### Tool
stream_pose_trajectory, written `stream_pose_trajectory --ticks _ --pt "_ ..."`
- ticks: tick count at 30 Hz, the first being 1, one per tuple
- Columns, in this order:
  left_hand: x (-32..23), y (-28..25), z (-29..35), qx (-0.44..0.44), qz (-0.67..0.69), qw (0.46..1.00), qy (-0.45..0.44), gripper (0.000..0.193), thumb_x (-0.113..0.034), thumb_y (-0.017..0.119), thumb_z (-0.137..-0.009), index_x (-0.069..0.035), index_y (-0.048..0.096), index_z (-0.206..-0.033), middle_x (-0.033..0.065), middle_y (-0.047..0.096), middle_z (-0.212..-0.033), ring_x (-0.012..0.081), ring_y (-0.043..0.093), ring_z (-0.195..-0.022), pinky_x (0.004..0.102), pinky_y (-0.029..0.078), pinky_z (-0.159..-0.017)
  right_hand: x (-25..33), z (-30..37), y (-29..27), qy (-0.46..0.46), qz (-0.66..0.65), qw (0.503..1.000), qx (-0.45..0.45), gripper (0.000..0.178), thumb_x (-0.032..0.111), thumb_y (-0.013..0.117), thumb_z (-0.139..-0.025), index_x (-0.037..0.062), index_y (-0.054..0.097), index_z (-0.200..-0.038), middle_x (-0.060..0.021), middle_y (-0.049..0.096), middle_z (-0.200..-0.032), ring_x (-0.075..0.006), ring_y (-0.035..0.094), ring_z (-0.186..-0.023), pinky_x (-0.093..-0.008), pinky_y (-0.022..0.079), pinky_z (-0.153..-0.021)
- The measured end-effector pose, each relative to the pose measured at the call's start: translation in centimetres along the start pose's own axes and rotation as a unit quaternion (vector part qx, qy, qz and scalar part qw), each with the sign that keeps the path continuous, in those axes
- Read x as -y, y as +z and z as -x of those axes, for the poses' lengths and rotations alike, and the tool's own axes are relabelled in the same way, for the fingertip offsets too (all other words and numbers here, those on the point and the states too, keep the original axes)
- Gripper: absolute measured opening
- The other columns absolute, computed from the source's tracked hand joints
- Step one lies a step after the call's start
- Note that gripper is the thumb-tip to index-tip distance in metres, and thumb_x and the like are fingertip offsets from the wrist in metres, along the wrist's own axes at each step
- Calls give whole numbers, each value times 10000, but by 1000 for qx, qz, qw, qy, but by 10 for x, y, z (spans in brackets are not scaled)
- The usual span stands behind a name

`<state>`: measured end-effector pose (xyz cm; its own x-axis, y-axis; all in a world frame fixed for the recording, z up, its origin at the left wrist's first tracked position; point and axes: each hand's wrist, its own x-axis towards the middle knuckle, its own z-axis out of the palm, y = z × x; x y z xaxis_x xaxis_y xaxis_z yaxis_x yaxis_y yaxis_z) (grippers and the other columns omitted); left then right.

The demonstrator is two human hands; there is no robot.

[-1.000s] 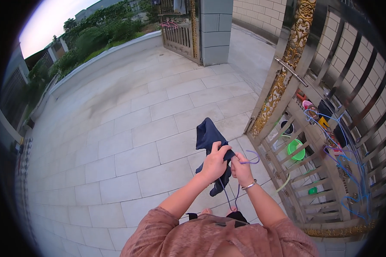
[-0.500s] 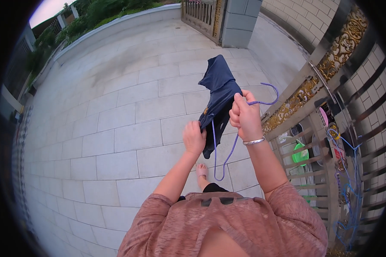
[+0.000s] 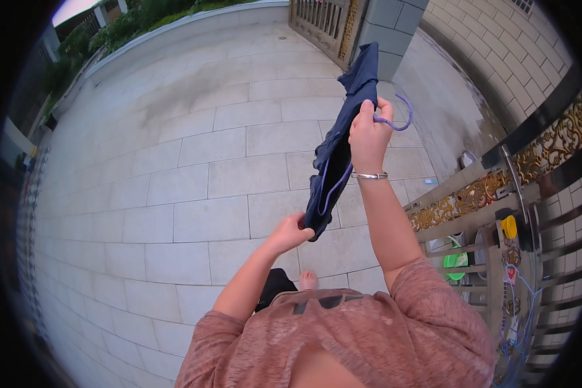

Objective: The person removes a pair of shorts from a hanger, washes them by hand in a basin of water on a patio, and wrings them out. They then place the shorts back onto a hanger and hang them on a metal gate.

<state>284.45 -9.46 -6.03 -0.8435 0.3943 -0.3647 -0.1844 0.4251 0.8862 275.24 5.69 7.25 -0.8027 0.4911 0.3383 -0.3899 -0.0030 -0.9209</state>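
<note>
A dark navy garment (image 3: 346, 124) is stretched out in front of me, its exact kind hard to tell from the folds. My right hand (image 3: 370, 143) is closed near its upper part, gripping the purple hanger (image 3: 407, 115) at the neck together with some cloth. The hook sticks out to the right of my fist. Below, the hanger's looped end lies inside the garment's opening. My left hand (image 3: 290, 234) pinches the garment's lower edge between thumb and fingers.
At the right stands a metal gate (image 3: 472, 200) with gold ornament. Blue hangers (image 3: 530, 291) hang on it, and a green basin (image 3: 456, 262) shows through its bars. Pale paving (image 3: 174, 181) spreads to the left. Beyond are a low wall (image 3: 207, 14) and a grey pillar (image 3: 388, 35).
My right hand has risen with the hanger and cloth. My left hand has moved down along the garment, which is pulled longer, and the hanger's lower loop has gone inside it.
</note>
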Motion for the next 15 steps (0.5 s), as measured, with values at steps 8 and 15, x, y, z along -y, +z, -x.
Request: stream_pose_trajectory --ticks 8,15 --pt "-5 -94 -70 154 311 938 -11 319 -115 479 -763 -7 472 -1063 86 534 -965 171 536 -837 304 504 -654 -56 -33 70 -43 378 884 272 201 151 456 -817 24 455 -973 -244 555 -681 -414 538 -658 -467 416 -578" --pt "-1 -209 -161 -292 29 934 203 246 -154 626 -733 -31 527 -922 43 553 -804 120 533 -721 275 437 -627 -67 -111 104 -45 358 822 440 186 157 518 -810 21 542 -934 -58 529 -629 -117 462 -571 -259 374 -533"
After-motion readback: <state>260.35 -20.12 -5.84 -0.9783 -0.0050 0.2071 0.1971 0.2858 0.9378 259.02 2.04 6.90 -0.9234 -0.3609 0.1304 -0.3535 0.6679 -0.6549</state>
